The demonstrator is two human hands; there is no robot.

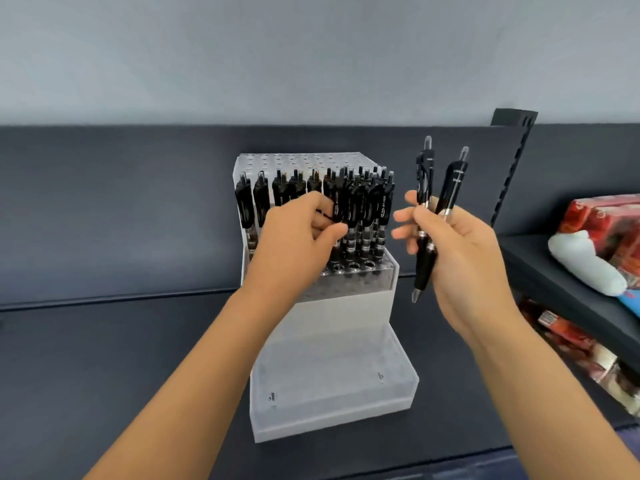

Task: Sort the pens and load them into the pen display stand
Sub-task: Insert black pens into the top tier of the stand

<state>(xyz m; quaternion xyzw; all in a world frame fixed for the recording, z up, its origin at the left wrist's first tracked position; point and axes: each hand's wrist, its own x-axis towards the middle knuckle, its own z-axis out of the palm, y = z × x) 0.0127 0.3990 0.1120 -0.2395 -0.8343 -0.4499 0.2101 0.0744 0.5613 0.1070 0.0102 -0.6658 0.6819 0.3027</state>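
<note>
On the dark shelf (104, 358) stands the clear tiered pen display stand (332, 320), its middle tier crowded with loaded black pens (367, 206) set upright, clips to the top. The left hand (301, 233) is in among that row, fingers curled, thumb and forefinger pinched on the barrel of one seated pen (335, 216) near the middle of the tier. The right hand (460, 251) is closed around two black retractable pens: the nearer pen (423, 192) and the outer pen (454, 183). Both are held close to vertical with the writing tips down and clickers up, the two fanning slightly apart at the top. What the next move turns on is this: the open holes (356, 266) in the front row of that tier lie down and to the left of the right hand, near it, and the held pens' long axes already run roughly in line with the holes — so a short carry leftward and a drop should seat one, I judge. The left hand is nearer the holes, but it is occupied. The lowest tier holds no pens. Red packages (609, 223) sit well apart at the right.
</note>
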